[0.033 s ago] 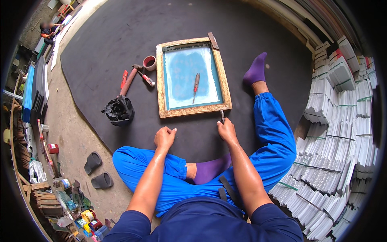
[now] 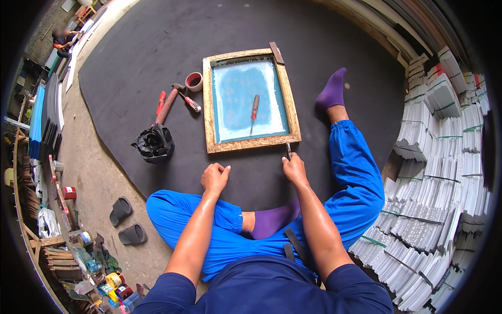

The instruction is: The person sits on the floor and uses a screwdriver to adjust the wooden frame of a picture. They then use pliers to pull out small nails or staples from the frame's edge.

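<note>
Before me lies a screen-printing frame (image 2: pixel 253 142), a wooden rectangle with blue and white mesh, flat on the dark mat (image 2: pixel 172 47). A screwdriver (image 2: pixel 254 107) with a reddish handle rests on the mesh. My right hand (image 2: pixel 294 168) is closed around pliers (image 2: pixel 288 150), whose dark metal jaws reach the frame's near edge by its right corner. Their handles are mostly hidden in my grip. My left hand (image 2: pixel 215 178) hovers short of the frame with its fingers curled in. Whatever it may hold is hidden.
Left of the frame are a tape roll (image 2: pixel 194 81), a hammer (image 2: pixel 166 106), a red-handled tool (image 2: pixel 191 103) and a black plastic-lined container (image 2: pixel 157 144). A brown strip (image 2: pixel 276 53) sits at the frame's far right corner. Bundled white stacks (image 2: pixel 418 209) line the right side. Sandals (image 2: pixel 127 220) lie at left.
My left hand has shifted very slightly up and to the right. The right hand, the pliers and the frame look the same.
</note>
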`<state>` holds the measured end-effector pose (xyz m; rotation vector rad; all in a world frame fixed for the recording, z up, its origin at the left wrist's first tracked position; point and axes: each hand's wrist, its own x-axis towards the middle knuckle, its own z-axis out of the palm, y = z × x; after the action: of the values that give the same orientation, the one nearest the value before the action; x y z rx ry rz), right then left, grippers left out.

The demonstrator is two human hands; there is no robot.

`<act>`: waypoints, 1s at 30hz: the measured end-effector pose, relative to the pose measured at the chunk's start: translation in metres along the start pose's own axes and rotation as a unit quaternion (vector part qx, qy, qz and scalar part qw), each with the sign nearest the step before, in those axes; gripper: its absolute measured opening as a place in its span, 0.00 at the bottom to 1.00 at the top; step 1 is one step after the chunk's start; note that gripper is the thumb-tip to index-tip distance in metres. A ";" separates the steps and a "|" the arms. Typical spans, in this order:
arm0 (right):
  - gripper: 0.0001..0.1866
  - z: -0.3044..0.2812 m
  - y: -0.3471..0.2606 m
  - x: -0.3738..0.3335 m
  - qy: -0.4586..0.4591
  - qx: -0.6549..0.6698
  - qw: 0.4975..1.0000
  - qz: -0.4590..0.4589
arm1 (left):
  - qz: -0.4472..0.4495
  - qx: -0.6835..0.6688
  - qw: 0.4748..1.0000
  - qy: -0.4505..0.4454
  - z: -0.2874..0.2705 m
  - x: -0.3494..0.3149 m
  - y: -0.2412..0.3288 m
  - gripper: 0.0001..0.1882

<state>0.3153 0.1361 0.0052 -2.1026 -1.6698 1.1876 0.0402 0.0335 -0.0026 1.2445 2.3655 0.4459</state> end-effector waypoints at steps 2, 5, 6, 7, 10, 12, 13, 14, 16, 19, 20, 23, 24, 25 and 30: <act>0.20 -0.002 -0.008 -0.001 -0.001 -0.010 1.000 0.006 | 0.053 0.005 0.998 0.019 0.005 0.004 0.004 0.13; 0.19 -0.005 -0.017 0.001 -0.006 -0.043 0.999 0.008 | 0.170 0.035 0.979 0.110 0.012 0.012 0.017 0.11; 0.19 -0.006 -0.020 0.002 -0.012 -0.061 0.998 0.009 | 0.179 0.031 0.978 0.103 0.014 0.015 0.020 0.10; 0.18 -0.007 -0.023 0.005 -0.016 -0.079 0.997 0.008 | 0.195 0.031 0.974 0.114 0.014 0.020 0.025 0.10; 0.17 -0.006 -0.030 0.010 -0.012 -0.108 0.993 0.037 | 0.229 0.031 0.963 0.137 0.017 0.031 0.035 0.11; 0.17 -0.003 -0.029 0.010 -0.006 -0.125 0.992 0.034 | 0.230 0.034 0.963 0.138 0.020 0.032 0.036 0.11; 0.17 -0.002 -0.028 0.010 -0.003 -0.133 0.991 0.032 | 0.226 0.034 0.965 0.133 0.021 0.032 0.037 0.11; 0.16 -0.002 -0.028 0.011 -0.001 -0.132 0.991 0.035 | 0.221 0.033 0.966 0.127 0.022 0.032 0.038 0.12; 0.14 -0.003 -0.025 0.013 0.004 -0.129 0.991 0.041 | 0.219 0.034 0.967 0.125 0.023 0.032 0.038 0.12; 0.13 -0.005 -0.017 0.015 -0.005 -0.095 0.995 0.017 | 0.229 0.036 0.964 0.133 0.024 0.031 0.036 0.12; 0.13 -0.003 -0.009 0.019 0.005 -0.099 0.995 -0.002 | 0.232 0.036 0.963 0.135 0.024 0.031 0.037 0.12; 0.12 0.000 -0.001 0.023 -0.018 -0.026 0.999 -0.013 | 0.227 0.037 0.964 0.133 0.024 0.030 0.036 0.12; 0.11 -0.002 -0.001 0.024 -0.059 0.055 0.997 0.015 | 0.223 0.037 0.965 0.131 0.024 0.030 0.035 0.12; 0.10 -0.006 -0.004 0.023 -0.099 0.136 0.985 0.042 | 0.221 0.038 0.966 0.129 0.023 0.029 0.034 0.12; 0.06 0.005 0.027 0.029 -0.147 0.329 0.933 -0.008 | 0.223 0.034 0.966 0.129 0.021 0.030 0.041 0.12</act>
<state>0.3329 0.1509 -0.0275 -1.5442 -1.1342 1.8104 0.0643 0.0825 -0.0080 1.8620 2.3101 0.7089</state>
